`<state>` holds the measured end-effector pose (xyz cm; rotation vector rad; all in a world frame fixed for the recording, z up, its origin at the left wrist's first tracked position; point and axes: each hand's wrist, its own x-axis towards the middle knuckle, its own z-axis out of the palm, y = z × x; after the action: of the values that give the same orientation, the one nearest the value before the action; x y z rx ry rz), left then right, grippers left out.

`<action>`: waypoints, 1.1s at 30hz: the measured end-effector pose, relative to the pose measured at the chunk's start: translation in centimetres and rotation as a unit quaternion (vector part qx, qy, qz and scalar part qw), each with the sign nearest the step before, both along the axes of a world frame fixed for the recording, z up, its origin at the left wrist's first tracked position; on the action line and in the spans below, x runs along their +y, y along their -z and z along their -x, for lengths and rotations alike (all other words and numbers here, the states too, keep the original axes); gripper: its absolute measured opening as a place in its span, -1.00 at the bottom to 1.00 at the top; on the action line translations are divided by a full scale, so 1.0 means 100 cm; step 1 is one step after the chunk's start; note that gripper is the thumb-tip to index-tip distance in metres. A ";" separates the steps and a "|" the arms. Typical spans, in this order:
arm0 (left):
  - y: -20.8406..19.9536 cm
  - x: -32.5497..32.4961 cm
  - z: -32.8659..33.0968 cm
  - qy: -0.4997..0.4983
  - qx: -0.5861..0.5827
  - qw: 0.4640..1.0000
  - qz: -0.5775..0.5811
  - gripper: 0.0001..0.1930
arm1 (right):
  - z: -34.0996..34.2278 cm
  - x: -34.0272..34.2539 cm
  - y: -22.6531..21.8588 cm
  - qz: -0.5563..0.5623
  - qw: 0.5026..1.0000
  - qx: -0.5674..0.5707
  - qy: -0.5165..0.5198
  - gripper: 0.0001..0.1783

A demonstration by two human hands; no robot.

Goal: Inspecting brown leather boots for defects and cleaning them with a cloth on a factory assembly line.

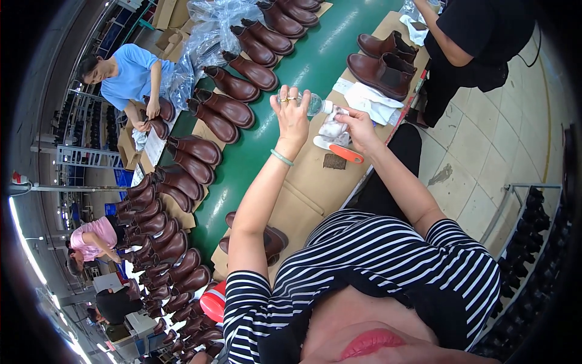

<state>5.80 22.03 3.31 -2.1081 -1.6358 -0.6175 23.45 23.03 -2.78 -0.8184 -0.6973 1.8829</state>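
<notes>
My left hand [292, 118], with rings and a green bangle at the wrist, is closed round a clear plastic bottle [316, 104]. The bottle lies tilted, its white neck end against a stained white cloth [332, 126]. That cloth is pinched in the fingers of my right hand [362, 130]. Just below the cloth, a tool with an orange and white handle [347, 153] lies over brown cardboard; its working end cannot be made out. Beside it is a small dark brown rough-looking pad [334, 161].
Brown ankle boots [382, 73] stand on white paper at the far right. Rows of similar boots [227, 109] line the green table [267, 142]. A dark boot [273, 242] sits by my left arm, near a red object [213, 301]. Co-workers stand across and at right.
</notes>
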 end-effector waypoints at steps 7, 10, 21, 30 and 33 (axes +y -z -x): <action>0.026 0.003 -0.003 -0.016 -0.058 0.998 0.009 -0.58 | -0.002 0.006 0.019 0.002 0.999 -0.025 0.022 -0.66; 0.051 0.005 -0.005 -0.028 -0.166 0.985 0.045 -0.55 | -0.012 0.012 0.016 0.021 0.999 0.030 0.024 -0.67; 0.198 0.051 -0.010 0.008 -0.652 0.729 0.209 -0.11 | -0.036 0.042 0.002 -0.028 0.994 0.085 -0.061 -0.61; 0.115 -0.007 0.094 -0.087 -0.401 0.861 0.300 -0.36 | -0.015 0.015 -0.070 -0.107 0.971 -0.054 -0.206 -0.86; 0.110 -0.043 0.204 -0.190 -0.444 0.868 0.117 -0.59 | 0.025 0.006 -0.087 -0.188 0.952 -0.037 -0.238 -0.84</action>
<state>-14.56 17.70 -7.74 -1.6114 -2.6325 -1.4452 20.96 23.67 5.88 -0.5005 -1.3489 2.0457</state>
